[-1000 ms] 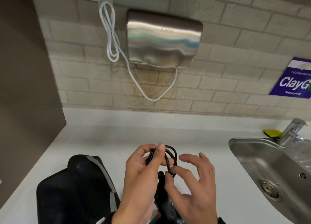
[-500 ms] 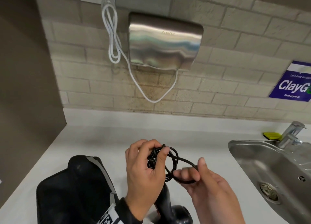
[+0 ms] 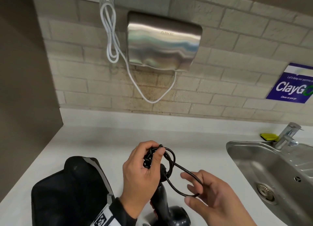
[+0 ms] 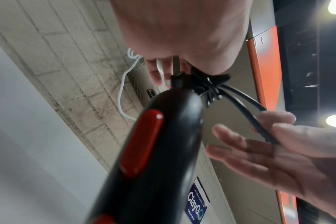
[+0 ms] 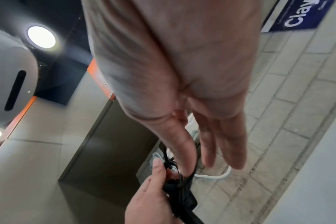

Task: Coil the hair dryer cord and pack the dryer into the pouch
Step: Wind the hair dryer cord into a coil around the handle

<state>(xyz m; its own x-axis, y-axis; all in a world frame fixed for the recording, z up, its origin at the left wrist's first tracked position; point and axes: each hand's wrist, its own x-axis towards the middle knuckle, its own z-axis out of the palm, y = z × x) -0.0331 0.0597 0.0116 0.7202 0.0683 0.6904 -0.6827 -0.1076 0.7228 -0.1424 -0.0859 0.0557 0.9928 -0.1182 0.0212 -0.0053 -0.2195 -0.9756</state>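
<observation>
Cord [image 3: 171, 170] coils – gripped in L hand [image 3: 144, 171], one loop hooked round R hand [image 3: 211, 197] thumb.

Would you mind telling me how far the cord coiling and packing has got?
Several loops of the cord are bunched in the left hand. The right hand pinches a loose loop. The hair dryer stands outside the pouch, unpacked.

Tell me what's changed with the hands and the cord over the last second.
The right hand has moved right and toward the person, drawing one loop of the black cord out from the bundle; its fingers, spread a second ago, now hook that loop. The left hand keeps its grip on the coiled bundle. The pouch and the hair dryer stay put.
</observation>
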